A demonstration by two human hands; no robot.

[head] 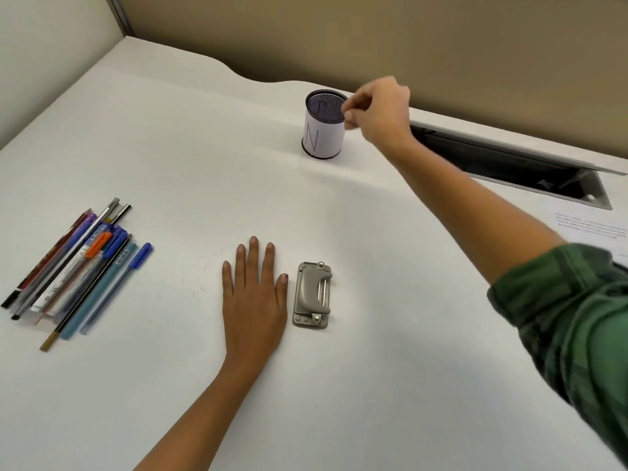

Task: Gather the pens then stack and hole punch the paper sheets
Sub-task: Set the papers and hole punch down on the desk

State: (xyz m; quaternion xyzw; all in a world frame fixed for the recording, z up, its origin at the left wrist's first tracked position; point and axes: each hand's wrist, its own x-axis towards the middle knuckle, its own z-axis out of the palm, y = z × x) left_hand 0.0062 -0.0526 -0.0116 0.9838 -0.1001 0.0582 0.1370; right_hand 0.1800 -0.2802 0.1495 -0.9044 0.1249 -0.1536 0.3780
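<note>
Surroundings, all placed from the hole punch point(312, 295):
- White table point(170, 147) carries everything.
- Far beyond the punch and slightly right: black mesh pen cup point(323, 125), upright, wrapped in a white paper band marked with a blue "N". A dark shape shows through the mesh inside; it cannot be identified.
- Beyond and well to the right: long open cable slot point(509, 164) let into the table, its grey flap raised.
- Far right of the punch: printed paper sheet point(591, 226), flat, cut off by the frame edge and partly hidden by the green plaid sleeve point(577, 317).
- Tan partition wall point(373, 35) runs behind the table.

Obstructions: the right forearm crosses above the table from the sleeve to the cup. Nothing lies between the punch and the pens.

Hands:
- Left hand point(253, 294) lies palm down on the table just left of the punch, fingers straight and slightly spread, holding nothing. The thumb is just beside the punch; contact not clear.
- Right hand point(377, 112) is at the cup's right rim, fingers curled and bunched at the edge. Cannot tell whether they pinch the rim or anything else.

Task items:
- Pens point(74, 266) lie well to the left of the punch in a loose side-by-side bundle, all slanted alike, some overlapping. Blue, orange, purple, dark red, teal and black are visible.
- The punch is grey metal, lever handle down, long axis pointing away from the person.
</note>
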